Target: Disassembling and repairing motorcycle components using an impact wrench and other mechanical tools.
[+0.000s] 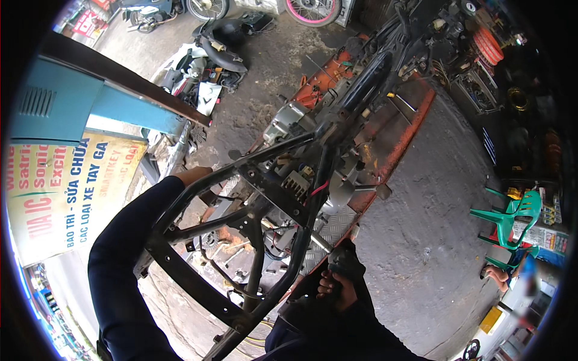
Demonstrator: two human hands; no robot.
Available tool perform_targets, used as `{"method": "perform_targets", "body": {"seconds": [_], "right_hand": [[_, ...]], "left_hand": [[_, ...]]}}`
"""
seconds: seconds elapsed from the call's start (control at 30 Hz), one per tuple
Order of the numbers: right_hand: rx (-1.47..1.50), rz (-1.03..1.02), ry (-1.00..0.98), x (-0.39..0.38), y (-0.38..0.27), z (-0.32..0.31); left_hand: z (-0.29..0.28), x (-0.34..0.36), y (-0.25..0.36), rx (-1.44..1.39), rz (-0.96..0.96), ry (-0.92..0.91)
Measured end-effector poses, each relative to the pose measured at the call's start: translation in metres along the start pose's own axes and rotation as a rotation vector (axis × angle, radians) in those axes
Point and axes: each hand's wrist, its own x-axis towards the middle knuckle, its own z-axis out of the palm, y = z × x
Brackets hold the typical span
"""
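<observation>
A bare black motorcycle frame (195, 295) stretches across the middle, its tubes between my arms. My right hand (338, 290) is wrapped round the grip of a dark impact wrench (346, 260). A long silver socket (321, 242) sticks out from the wrench toward the lower part of the engine (343, 186); I cannot tell whether its tip touches a bolt. On the left, my left arm reaches round the frame, and my left hand (194, 175) is by the outer side of a tube. Its fingers are hidden behind the frame.
The motorcycle stands on an orange-red lift platform (404, 144) with tools on it. Removed parts (208, 66) lie on the floor at the upper left. Green plastic chairs (512, 216) and a seated person's legs (497, 275) are at the right. A blue cabinet (51, 99) and a printed banner (72, 192) stand left.
</observation>
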Motion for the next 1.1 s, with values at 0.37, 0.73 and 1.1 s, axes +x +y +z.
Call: {"method": "perform_targets", "body": {"seconds": [0.37, 0.73, 1.1], "right_hand": [[-0.224, -0.08, -0.086, 0.031, -0.014, -0.049], [-0.228, -0.055, -0.091, 0.033, -0.012, -0.038], [-0.195, -0.097, 0.033, 0.033, -0.009, -0.043]], "left_hand": [[0.024, 0.035, -0.018, -0.396, 0.149, 0.078], [0.026, 0.004, -0.016, -0.662, -0.064, 0.072], [0.011, 0.005, -0.004, 0.078, 0.065, -0.028]]}}
